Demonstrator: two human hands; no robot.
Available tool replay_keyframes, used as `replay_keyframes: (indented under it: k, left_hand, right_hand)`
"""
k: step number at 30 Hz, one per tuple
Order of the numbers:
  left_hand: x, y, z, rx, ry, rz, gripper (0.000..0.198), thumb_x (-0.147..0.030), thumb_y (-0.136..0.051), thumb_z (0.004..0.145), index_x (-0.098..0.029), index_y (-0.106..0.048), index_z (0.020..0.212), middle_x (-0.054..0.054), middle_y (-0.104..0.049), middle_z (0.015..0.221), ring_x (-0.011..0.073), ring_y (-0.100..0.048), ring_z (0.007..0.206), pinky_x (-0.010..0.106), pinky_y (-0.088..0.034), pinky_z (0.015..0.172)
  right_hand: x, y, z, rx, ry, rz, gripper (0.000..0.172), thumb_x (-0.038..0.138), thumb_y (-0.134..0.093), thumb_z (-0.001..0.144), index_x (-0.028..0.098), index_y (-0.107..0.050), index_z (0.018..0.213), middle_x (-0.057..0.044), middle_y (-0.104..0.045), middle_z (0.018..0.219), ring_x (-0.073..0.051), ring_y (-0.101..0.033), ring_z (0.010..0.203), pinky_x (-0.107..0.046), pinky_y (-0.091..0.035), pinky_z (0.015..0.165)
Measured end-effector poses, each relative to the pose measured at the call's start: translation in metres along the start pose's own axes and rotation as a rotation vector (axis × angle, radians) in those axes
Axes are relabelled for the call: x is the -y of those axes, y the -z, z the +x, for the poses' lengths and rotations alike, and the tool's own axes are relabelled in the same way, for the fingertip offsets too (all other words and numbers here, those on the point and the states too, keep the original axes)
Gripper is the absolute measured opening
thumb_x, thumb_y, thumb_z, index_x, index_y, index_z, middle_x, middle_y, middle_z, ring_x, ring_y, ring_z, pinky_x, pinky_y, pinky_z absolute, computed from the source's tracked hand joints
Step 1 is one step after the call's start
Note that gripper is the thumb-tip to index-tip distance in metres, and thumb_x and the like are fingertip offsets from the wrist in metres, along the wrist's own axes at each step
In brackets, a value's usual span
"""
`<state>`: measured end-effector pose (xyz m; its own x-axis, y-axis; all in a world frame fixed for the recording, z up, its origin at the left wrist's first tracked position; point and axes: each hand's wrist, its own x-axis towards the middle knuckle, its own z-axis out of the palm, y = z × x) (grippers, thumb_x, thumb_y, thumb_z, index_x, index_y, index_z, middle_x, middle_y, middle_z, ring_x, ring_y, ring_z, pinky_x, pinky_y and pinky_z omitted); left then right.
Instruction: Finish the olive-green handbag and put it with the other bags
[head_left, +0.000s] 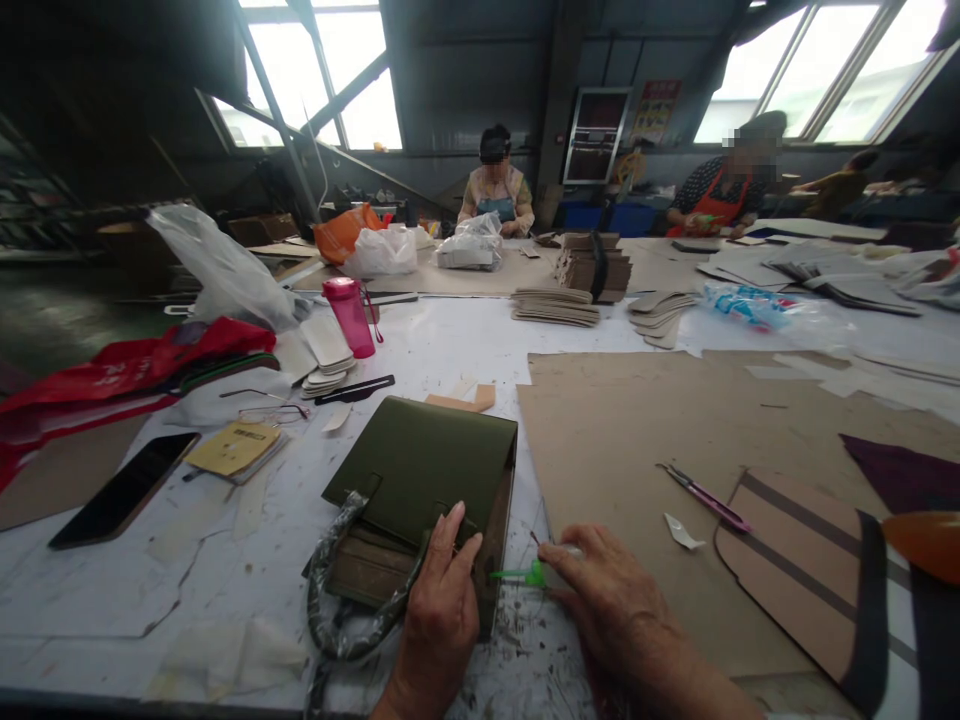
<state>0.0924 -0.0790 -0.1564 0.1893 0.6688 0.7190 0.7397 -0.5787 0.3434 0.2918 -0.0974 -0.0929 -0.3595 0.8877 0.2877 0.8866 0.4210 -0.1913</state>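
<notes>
A dark green handbag [431,450] lies on the white work table, its flap facing up and its brown inside showing at the near side. Clear plastic film wraps its curved handle [324,590]. My left hand [442,610] grips the bag at its near right corner, fingers stretched over the edge by the handle; the thumb is hidden. Closed around a small glue bottle [564,566], my right hand [611,590] is just right of the bag. The bottle's green nozzle [517,574] points left at the bag's side edge; whether it touches, I cannot tell.
Left lie a phone [124,490], a yellow notebook [236,448], glasses [270,405] and a pink bottle [351,315]. On brown board [622,430] at right are tweezers [705,497] and a striped panel [795,550]. Stacked pieces [555,306] stand farther back; co-workers sit beyond.
</notes>
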Motion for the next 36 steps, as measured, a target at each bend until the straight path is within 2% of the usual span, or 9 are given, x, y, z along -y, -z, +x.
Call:
replay_keyframes:
  k: [4,7,13,21,28,36]
  left_hand:
    - [0.0000,0.0010,-0.0002,0.000,-0.014,-0.002,0.035,0.004,-0.034,0.078,-0.009,-0.056,0.103,0.017,-0.049,0.124,0.0234,-0.040,0.122,0.039,-0.043,0.096]
    - [-0.0004,0.0019,0.0011,0.003,-0.026,0.007,0.035,0.004,-0.035,0.078,-0.009,-0.056,0.103,0.017,-0.048,0.124,0.0238,-0.039,0.123,0.038,-0.043,0.097]
    - [-0.0007,0.0023,0.0022,0.004,-0.012,0.020,0.037,0.006,-0.035,0.077,-0.011,-0.055,0.103,0.016,-0.049,0.124,0.0241,-0.042,0.121,0.039,-0.045,0.095]
    - [-0.0028,0.0030,0.0021,0.003,-0.012,0.013,0.035,0.004,-0.035,0.078,-0.010,-0.056,0.102,0.018,-0.049,0.122,0.0258,-0.042,0.120,0.042,-0.046,0.092]
    - [-0.0009,0.0010,0.0021,-0.004,-0.014,0.014,0.035,0.004,-0.035,0.078,-0.010,-0.056,0.102,0.017,-0.050,0.123,0.0239,-0.041,0.122,0.039,-0.045,0.095]
    - [-0.0014,0.0014,0.0013,-0.007,-0.018,0.030,0.035,0.003,-0.035,0.079,-0.010,-0.056,0.103,0.017,-0.050,0.123,0.0245,-0.040,0.122,0.039,-0.045,0.093]
  right_hand:
    - [0.0020,-0.0001,-0.0017,-0.054,0.023,0.000,0.044,0.002,-0.068,0.062,0.026,-0.060,0.097,-0.004,-0.055,0.091,-0.020,-0.052,0.082,-0.029,-0.048,0.070]
    - [0.0015,0.0030,0.0000,-0.022,0.031,0.034,0.042,0.003,-0.067,0.063,0.025,-0.060,0.098,-0.004,-0.055,0.092,-0.020,-0.052,0.082,-0.029,-0.049,0.070]
    - [-0.0039,0.0019,0.0056,-0.042,0.038,-0.056,0.038,0.004,-0.060,0.069,0.022,-0.060,0.102,-0.008,-0.053,0.092,-0.022,-0.051,0.083,-0.033,-0.049,0.070]
    - [-0.0008,0.0017,0.0019,0.003,0.004,0.008,0.048,0.000,-0.067,0.062,0.026,-0.060,0.102,-0.005,-0.054,0.094,-0.020,-0.051,0.085,-0.031,-0.048,0.073]
    - [0.0010,0.0054,0.0033,0.014,0.024,0.014,0.043,0.003,-0.068,0.064,0.025,-0.060,0.100,-0.005,-0.055,0.092,-0.020,-0.052,0.084,-0.031,-0.048,0.072]
    - [-0.0021,0.0013,0.0064,-0.001,0.017,-0.030,0.045,0.002,-0.068,0.063,0.025,-0.060,0.101,-0.005,-0.054,0.092,-0.020,-0.051,0.083,-0.030,-0.047,0.070]
